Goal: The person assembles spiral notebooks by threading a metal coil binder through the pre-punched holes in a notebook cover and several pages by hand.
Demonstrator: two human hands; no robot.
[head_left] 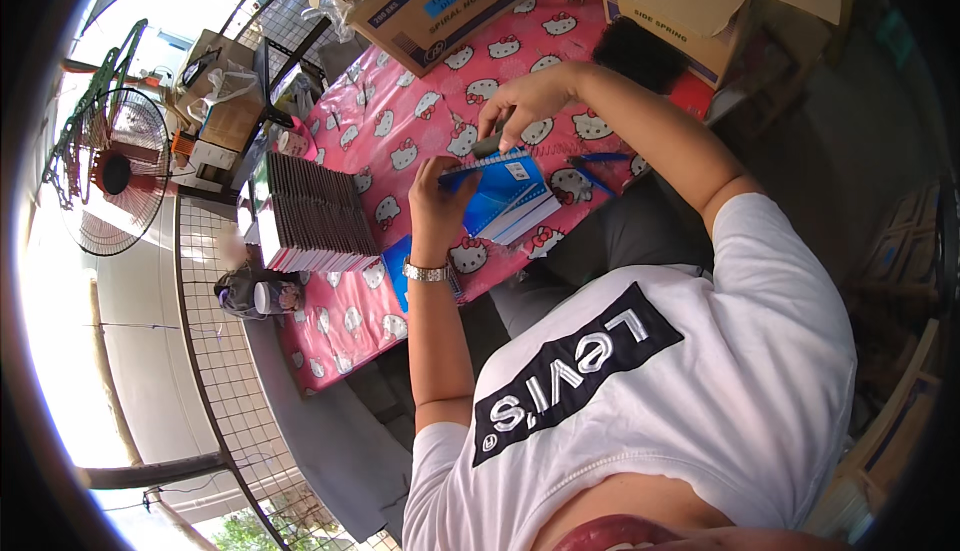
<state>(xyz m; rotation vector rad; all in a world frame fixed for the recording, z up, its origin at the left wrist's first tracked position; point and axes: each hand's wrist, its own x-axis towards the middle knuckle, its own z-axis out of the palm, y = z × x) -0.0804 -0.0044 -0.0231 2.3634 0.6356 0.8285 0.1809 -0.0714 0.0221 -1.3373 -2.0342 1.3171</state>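
Note:
Before me on the table lies a blue spiral notebook (pixel 497 191), its wire coil along the far edge. My left hand (pixel 440 199), with a metal watch at the wrist, is closed around the notebook's left side by the coil. Over the coil's far edge, my right hand (pixel 532 108) pinches a small dark tool (pixel 487 145), whose exact kind I cannot make out. Another blue notebook (pixel 396 255) is partly hidden under my left forearm. To the right of the coil lies a tool with blue handles (pixel 604 163).
The table wears a pink cloth (pixel 405 155) with cartoon cat heads. A tall stack of spiral notebooks (pixel 318 213) stands left. Cardboard boxes (pixel 440 16) sit at the back, with a black bristly bundle (pixel 640 54) at right. A fan (pixel 115 171) stands far left.

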